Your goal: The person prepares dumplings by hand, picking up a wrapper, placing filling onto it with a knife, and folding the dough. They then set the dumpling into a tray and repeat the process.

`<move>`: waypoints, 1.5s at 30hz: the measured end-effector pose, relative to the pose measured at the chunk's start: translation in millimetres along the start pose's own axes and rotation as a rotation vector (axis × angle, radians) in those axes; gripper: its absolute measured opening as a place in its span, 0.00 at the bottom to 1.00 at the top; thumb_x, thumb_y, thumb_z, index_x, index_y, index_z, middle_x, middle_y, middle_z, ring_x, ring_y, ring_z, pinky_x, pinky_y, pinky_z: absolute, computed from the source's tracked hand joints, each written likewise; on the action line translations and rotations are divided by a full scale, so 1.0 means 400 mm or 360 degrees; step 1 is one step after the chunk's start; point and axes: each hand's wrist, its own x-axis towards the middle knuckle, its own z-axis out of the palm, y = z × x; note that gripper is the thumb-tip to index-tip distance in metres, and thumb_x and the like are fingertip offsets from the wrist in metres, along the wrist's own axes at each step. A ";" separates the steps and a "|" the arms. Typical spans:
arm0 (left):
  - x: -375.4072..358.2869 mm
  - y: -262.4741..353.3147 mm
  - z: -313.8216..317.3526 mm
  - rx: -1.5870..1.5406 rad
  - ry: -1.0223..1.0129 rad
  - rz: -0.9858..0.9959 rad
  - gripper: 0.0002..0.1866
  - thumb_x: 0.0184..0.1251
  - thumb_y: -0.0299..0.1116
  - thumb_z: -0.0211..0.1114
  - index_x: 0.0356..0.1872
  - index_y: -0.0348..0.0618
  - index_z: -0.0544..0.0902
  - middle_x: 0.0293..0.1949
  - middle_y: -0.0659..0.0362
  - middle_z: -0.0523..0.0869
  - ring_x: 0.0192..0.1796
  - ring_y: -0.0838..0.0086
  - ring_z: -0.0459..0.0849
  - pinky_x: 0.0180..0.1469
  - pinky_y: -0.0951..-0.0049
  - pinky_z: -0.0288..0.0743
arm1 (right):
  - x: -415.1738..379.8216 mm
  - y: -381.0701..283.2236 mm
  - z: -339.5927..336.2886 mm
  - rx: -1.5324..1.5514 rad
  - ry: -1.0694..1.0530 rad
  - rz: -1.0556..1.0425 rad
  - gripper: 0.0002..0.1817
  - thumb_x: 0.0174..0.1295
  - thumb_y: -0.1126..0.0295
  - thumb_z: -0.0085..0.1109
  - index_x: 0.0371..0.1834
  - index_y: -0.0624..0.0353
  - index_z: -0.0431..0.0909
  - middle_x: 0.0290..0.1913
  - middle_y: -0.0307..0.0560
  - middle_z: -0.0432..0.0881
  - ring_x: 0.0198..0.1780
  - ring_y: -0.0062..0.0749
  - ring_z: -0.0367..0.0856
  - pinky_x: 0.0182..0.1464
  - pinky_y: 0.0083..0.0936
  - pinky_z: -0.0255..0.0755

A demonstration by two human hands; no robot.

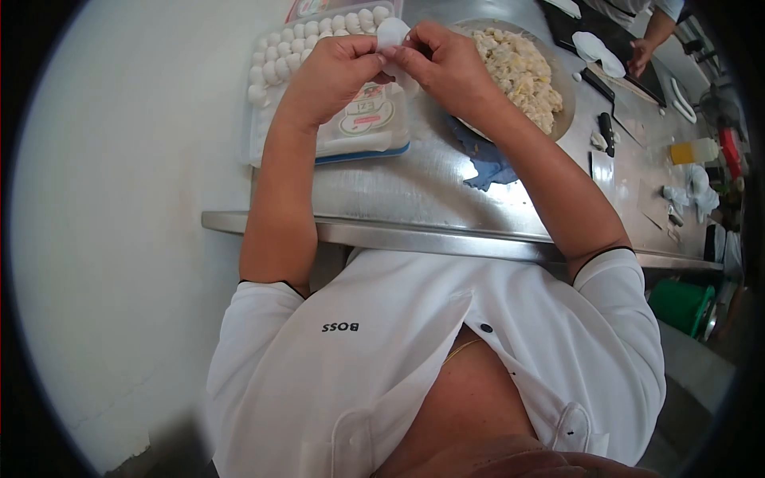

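Between the fingertips of both hands is a thin white round dumpling wrapper (pixel 391 33), held up over the far side of the steel table. My left hand (pixel 339 73) pinches its left edge, above a plastic tray of white dumplings (pixel 278 70) set in rows. My right hand (pixel 448 65) pinches the right edge, close to a large round metal bowl of pale, chunky filling (pixel 519 70). Whether any filling lies inside the wrapper is hidden by the fingers. A printed plastic lid or pack (pixel 368 119) lies below my hands.
A blue cloth (pixel 488 166) is tucked by the bowl on the steel table (pixel 382 191). To the right lie a black-handled knife (pixel 606 135), a scraper and a yellow squeeze bottle (pixel 692 151). Another person's hand (pixel 640 57) rests by a black board with white dough sheets (pixel 598 54).
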 end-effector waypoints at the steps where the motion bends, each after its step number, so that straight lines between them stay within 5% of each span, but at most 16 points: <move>1: 0.001 -0.005 0.006 0.0002 0.0026 0.0019 0.12 0.69 0.29 0.61 0.47 0.31 0.84 0.40 0.58 0.86 0.41 0.76 0.85 0.50 0.73 0.80 | 0.000 0.009 0.004 -0.0002 0.0082 -0.0072 0.18 0.60 0.59 0.62 0.33 0.68 0.79 0.27 0.53 0.81 0.29 0.38 0.79 0.33 0.32 0.72; 10: 0.005 -0.013 0.012 0.0098 0.0186 -0.0037 0.12 0.67 0.26 0.59 0.46 0.29 0.84 0.37 0.59 0.86 0.38 0.77 0.84 0.48 0.74 0.80 | -0.001 0.029 0.001 0.0313 -0.0089 0.0188 0.16 0.63 0.61 0.59 0.35 0.67 0.79 0.25 0.50 0.79 0.29 0.31 0.79 0.33 0.30 0.72; 14: 0.007 -0.014 0.014 0.0137 0.0174 -0.0039 0.12 0.67 0.27 0.60 0.45 0.29 0.84 0.36 0.58 0.86 0.36 0.77 0.84 0.47 0.74 0.80 | 0.003 0.047 0.001 0.0099 -0.0092 0.0031 0.16 0.65 0.60 0.58 0.36 0.66 0.80 0.26 0.46 0.80 0.29 0.25 0.79 0.31 0.26 0.74; 19: 0.011 -0.020 -0.012 0.0090 0.0247 -0.0129 0.11 0.67 0.28 0.61 0.44 0.30 0.84 0.36 0.58 0.86 0.36 0.76 0.84 0.46 0.73 0.80 | 0.019 0.058 -0.032 0.0628 -0.0269 0.0485 0.15 0.69 0.59 0.58 0.40 0.61 0.79 0.28 0.36 0.79 0.30 0.18 0.77 0.33 0.19 0.74; 23: 0.015 -0.017 0.015 -0.0046 0.0201 -0.0102 0.12 0.68 0.28 0.61 0.45 0.30 0.83 0.36 0.57 0.86 0.35 0.74 0.84 0.46 0.73 0.80 | 0.009 0.024 -0.025 0.0503 -0.0364 0.0383 0.17 0.65 0.58 0.61 0.38 0.65 0.80 0.30 0.42 0.81 0.30 0.21 0.80 0.31 0.21 0.76; 29: 0.012 -0.019 0.016 -0.0172 0.0302 0.0003 0.11 0.63 0.28 0.59 0.38 0.29 0.85 0.32 0.56 0.87 0.33 0.76 0.85 0.40 0.78 0.80 | 0.011 0.032 -0.026 0.0564 -0.0367 0.0416 0.14 0.69 0.59 0.58 0.37 0.60 0.80 0.28 0.36 0.79 0.29 0.16 0.76 0.33 0.19 0.73; 35: 0.013 -0.027 -0.003 0.0007 0.0284 -0.0176 0.11 0.66 0.26 0.60 0.44 0.28 0.83 0.36 0.57 0.85 0.35 0.76 0.84 0.44 0.74 0.81 | 0.027 0.080 -0.033 0.0486 -0.0324 0.0480 0.17 0.65 0.57 0.61 0.39 0.64 0.81 0.32 0.42 0.82 0.30 0.20 0.80 0.31 0.20 0.76; 38: 0.012 -0.023 0.015 -0.0092 0.0309 -0.0035 0.11 0.62 0.27 0.57 0.38 0.28 0.85 0.31 0.56 0.86 0.33 0.76 0.85 0.39 0.78 0.80 | 0.017 0.049 -0.026 0.0620 -0.0358 0.0480 0.17 0.65 0.57 0.61 0.39 0.64 0.81 0.33 0.41 0.82 0.31 0.21 0.80 0.32 0.20 0.77; 45: 0.016 -0.024 -0.015 -0.0412 0.0299 -0.0062 0.10 0.64 0.23 0.57 0.41 0.25 0.82 0.33 0.53 0.85 0.32 0.72 0.85 0.39 0.73 0.82 | 0.033 0.084 -0.045 0.1004 -0.0371 0.0639 0.14 0.66 0.60 0.61 0.41 0.62 0.80 0.35 0.39 0.81 0.33 0.22 0.80 0.37 0.21 0.78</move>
